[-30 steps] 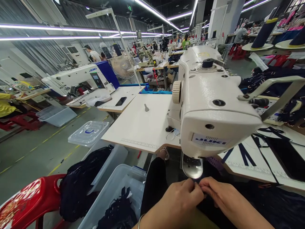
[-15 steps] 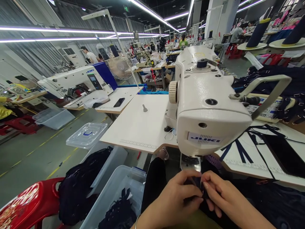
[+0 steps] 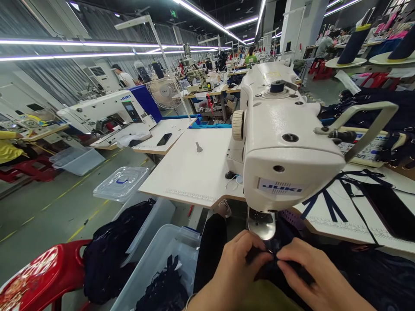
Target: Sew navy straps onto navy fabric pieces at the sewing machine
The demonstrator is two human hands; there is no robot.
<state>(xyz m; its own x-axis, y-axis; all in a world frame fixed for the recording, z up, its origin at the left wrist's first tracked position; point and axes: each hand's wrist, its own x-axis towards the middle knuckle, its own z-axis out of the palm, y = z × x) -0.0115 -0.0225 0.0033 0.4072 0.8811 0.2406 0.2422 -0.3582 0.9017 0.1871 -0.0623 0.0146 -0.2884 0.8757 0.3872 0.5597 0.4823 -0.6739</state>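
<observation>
My left hand (image 3: 238, 263) is closed in a pinch on a dark navy strap (image 3: 274, 247), just in front of the sewing machine (image 3: 293, 138). A small shiny bit shows at its fingertips, too small to name. Thumb and fingers of my right hand (image 3: 313, 268) pinch the same dark piece from the other side. Most of the strap is hidden behind my fingers. Directly beyond my hands, under the machine's head, is a rounded shiny metal plate (image 3: 265, 231).
Navy straps (image 3: 330, 203) and a dark phone (image 3: 385, 207) lie on the table at right. A flat metal piece (image 3: 199, 147) rests on the white tabletop (image 3: 181, 172). At lower left are a plastic bin (image 3: 129, 285) of navy pieces and a red stool (image 3: 42, 272).
My hands have moved slightly apart and the right fingers have shifted on the strap. More of the metal plate shows now. The view has shifted slightly.
</observation>
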